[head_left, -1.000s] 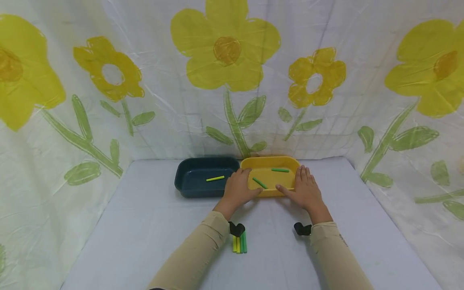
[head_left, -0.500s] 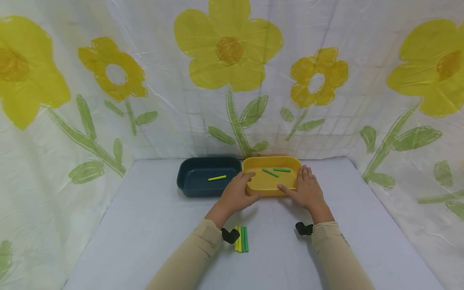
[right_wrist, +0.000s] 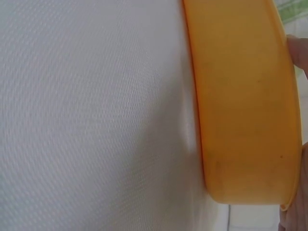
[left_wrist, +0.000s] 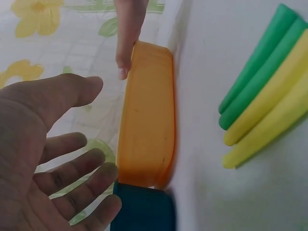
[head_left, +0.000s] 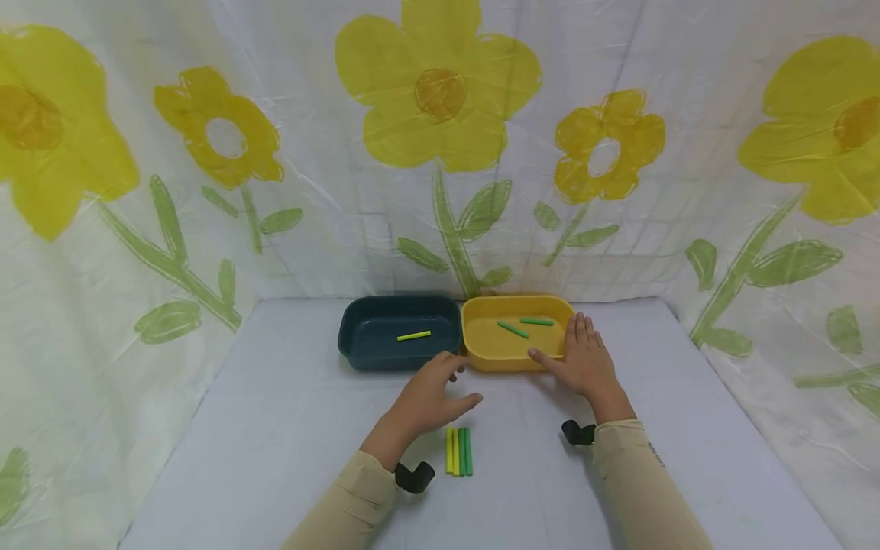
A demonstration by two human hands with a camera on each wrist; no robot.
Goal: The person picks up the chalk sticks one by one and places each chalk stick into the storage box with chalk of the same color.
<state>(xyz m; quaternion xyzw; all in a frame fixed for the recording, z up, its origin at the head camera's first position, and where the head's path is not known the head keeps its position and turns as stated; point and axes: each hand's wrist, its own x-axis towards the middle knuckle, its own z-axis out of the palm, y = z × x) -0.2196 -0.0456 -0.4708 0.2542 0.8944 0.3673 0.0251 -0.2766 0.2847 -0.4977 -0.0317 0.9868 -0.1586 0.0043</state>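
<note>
While the right hand (head_left: 584, 363) rests flat against the yellow tray (head_left: 517, 356), fingers straight along its right wall and thumb on the near rim, the left hand (head_left: 429, 393) hovers open and holds nothing, its fingers relaxed and spread. It hangs just in front of the seam where the yellow tray meets the blue tray (head_left: 364, 355), touching neither as far as the head view shows. Just beside it, toward the near edge of the table (head_left: 275, 428), lies a row of sticks (head_left: 457, 451): four in all, two yellow on the left and two green on the right, packed side by side and touching. The left wrist view shows the same four, with the open palm apart from them.

Both trays sit side by side at the far edge of the table, touching each other, against the flowered sheet (head_left: 440, 153). One yellow-green stick (head_left: 413, 335) lies in the blue tray. Two green sticks (head_left: 512, 329) lie in the yellow tray, near its far wall and close together.
</note>
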